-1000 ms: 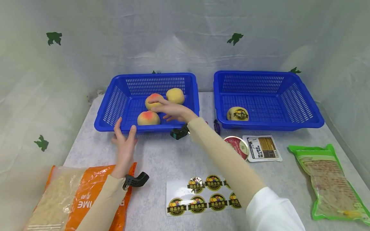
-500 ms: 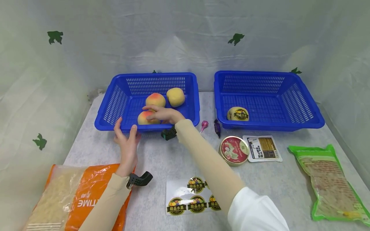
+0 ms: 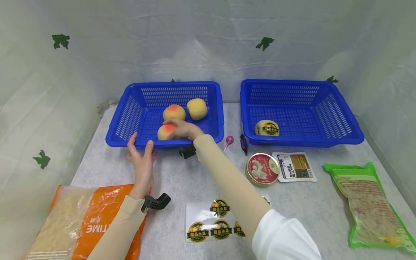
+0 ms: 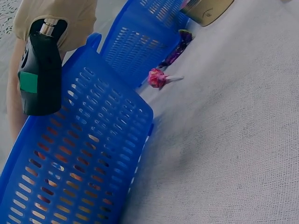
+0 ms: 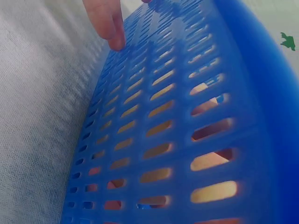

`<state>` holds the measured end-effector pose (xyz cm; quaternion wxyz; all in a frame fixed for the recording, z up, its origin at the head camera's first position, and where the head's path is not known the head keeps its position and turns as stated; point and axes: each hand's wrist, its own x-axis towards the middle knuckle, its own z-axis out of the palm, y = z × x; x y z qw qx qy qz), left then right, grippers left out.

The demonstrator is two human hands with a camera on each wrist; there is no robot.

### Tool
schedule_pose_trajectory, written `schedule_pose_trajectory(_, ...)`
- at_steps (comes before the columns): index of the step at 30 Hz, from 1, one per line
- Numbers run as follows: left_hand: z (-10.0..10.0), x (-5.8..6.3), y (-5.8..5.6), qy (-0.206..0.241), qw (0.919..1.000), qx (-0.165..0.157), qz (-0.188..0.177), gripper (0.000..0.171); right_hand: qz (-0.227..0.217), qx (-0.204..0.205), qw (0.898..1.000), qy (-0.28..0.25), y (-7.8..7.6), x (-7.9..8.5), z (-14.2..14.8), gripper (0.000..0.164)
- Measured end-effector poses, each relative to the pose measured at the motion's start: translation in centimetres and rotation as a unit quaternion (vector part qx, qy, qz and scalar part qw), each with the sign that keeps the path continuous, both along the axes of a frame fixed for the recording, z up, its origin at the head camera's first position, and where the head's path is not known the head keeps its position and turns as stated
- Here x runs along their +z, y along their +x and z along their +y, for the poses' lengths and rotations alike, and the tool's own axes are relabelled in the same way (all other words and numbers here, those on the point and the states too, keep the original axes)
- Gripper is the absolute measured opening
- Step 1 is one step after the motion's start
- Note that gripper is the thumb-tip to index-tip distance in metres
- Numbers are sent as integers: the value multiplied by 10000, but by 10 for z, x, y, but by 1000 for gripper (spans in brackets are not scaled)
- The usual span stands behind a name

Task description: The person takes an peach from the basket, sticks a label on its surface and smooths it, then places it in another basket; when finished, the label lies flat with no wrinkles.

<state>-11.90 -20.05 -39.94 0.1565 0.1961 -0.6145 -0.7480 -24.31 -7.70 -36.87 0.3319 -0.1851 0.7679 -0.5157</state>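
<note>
In the head view, my right hand point(image 3: 184, 129) reaches over the front rim of the left blue basket point(image 3: 215, 108) and grips a red-topped peach point(image 3: 164, 132), partly covering it. Behind that peach lie a second red-topped peach point(image 3: 174, 112) and a yellow one point(image 3: 196, 109). My left hand point(image 3: 143, 164) holds the basket's front rim, with index finger and thumb up at the edge and other fingers lower against the outer wall. The right wrist view shows left fingertips point(image 5: 110, 28) on the slotted wall. In the left wrist view, the basket wall point(image 4: 93, 130) hides most of the fruit.
A second blue basket point(image 3: 300, 141) holds a fruit with a sticker point(image 3: 267, 128). Between the baskets lie a pink lollipop point(image 3: 229, 140) and a purple-wrapped candy point(image 3: 243, 144). Also around are a round tin point(image 3: 261, 169), sticker sheet point(image 3: 208, 216), orange bag point(image 3: 97, 216) and green-edged packet point(image 3: 373, 206).
My right hand has moved down and slightly left from above the peaches to the front peach and taken hold of it; the peach has shifted slightly right. My left hand stays at the rim.
</note>
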Motion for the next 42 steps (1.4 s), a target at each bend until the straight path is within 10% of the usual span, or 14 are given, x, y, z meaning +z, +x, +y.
schedule_pose_trajectory(16, -2, 1, 1, -148, 9998, -66, 70, 53, -757, 145, 9901, -1172, -6, 28, 27, 53)
schedule_pose_trajectory(26, -2, 2, 0, -143, 9999, -11, 7, 53, -314, 85, 9871, -1569, -7, 52, 50, 55)
schedule_pose_trajectory(42, -1, 1, 3, -230, 9997, -102, -50, 54, -296, 1256, 9562, -2628, 41, 73, 120, 54)
